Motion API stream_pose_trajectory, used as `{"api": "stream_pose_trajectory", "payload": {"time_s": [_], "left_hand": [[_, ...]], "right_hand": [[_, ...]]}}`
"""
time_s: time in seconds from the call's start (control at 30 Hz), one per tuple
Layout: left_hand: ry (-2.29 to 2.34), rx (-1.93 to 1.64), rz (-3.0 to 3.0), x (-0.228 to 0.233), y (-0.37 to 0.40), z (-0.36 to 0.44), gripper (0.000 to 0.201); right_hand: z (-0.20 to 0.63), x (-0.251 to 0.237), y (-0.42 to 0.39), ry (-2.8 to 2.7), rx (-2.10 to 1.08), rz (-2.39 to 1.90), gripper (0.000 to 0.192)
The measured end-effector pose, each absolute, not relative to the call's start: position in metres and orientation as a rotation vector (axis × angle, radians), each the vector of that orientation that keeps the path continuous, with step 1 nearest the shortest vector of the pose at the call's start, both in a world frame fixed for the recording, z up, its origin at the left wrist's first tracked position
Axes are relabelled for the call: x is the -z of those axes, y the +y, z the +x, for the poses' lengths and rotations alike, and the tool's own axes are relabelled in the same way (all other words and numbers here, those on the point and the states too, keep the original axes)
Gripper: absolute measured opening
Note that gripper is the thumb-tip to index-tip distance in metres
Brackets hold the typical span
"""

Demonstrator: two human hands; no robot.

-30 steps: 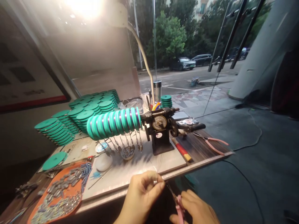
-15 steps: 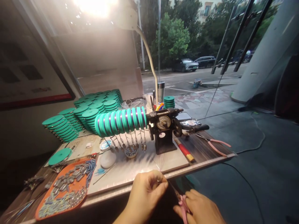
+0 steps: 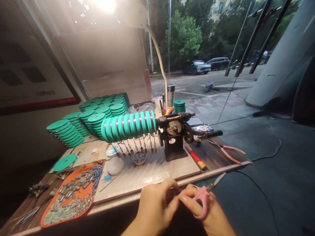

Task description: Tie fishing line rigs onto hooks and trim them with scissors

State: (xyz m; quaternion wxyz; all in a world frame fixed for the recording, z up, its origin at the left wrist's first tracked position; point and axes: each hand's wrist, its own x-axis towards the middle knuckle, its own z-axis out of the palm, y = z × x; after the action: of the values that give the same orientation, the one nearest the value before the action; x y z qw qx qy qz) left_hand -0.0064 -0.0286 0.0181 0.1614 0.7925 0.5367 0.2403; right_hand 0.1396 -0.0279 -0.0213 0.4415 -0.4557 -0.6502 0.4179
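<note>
Your right hand has rotated since a second ago: the pink scissors, previously pointing toward 11 o'clock at the pinch, now point away toward 2 o'clock, blades almost closed. Judge the cut finished. Your right fingers stay looped through the handles. Your left hand remains pinched shut on fine clear line, barely visible, fanning up toward 12 o'clock to the black winding machine carrying teal spools.

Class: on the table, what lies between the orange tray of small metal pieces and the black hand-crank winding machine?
Head view: a white oval stone and a small bowl of beads.
</note>
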Motion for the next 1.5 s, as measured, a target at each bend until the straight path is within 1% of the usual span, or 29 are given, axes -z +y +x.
{"api": "stream_pose_trajectory", "payload": {"time_s": [0.17,0.33,0.43,0.53,0.67,0.73,0.9,0.97,1.1,1.27,1.5], "left_hand": [[1.343,-0.697,2.007,-0.021,-0.029,-0.004,0.010],[1.324,-0.723,2.039,-0.019,-0.025,-0.003,0.009],[1.340,-0.702,2.128,-0.019,-0.023,-0.003,0.015],[1.363,-0.705,2.296,-0.015,-0.020,0.000,0.016],[1.606,-0.780,2.696,-0.002,-0.011,0.012,0.017],[1.693,-0.804,2.789,0.004,-0.007,0.017,0.019],[1.662,-0.780,2.898,0.006,-0.002,0.023,0.021],[1.657,-0.786,2.943,0.003,-0.002,0.024,0.022],[1.655,-0.775,2.966,0.001,-0.002,0.023,0.023],[1.634,-0.747,2.957,0.002,-0.002,0.022,0.021],[1.618,-0.806,2.975,0.001,-0.001,0.022,0.024]], "right_hand": [[0.149,0.019,-0.028,-1.606,-0.903,-1.258,0.034],[0.146,0.020,-0.027,-1.644,-0.742,-1.290,0.036],[0.146,0.027,-0.024,-1.675,-0.653,-1.274,0.036],[0.150,0.035,-0.021,-1.658,-0.608,-1.201,0.032],[0.161,0.045,-0.023,-1.394,-0.524,-1.223,0.025],[0.165,0.051,-0.028,-1.346,-0.508,-1.215,0.022],[0.154,0.063,-0.043,-1.374,-0.522,-1.247,0.044],[0.145,0.067,-0.046,-1.427,-0.485,-1.257,0.047],[0.136,0.072,-0.046,-1.618,-0.292,-1.241,0.043],[0.137,0.067,-0.044,-1.851,-0.022,-1.233,0.027],[0.136,0.065,-0.044,-1.872,0.049,-1.247,0.029]]}}
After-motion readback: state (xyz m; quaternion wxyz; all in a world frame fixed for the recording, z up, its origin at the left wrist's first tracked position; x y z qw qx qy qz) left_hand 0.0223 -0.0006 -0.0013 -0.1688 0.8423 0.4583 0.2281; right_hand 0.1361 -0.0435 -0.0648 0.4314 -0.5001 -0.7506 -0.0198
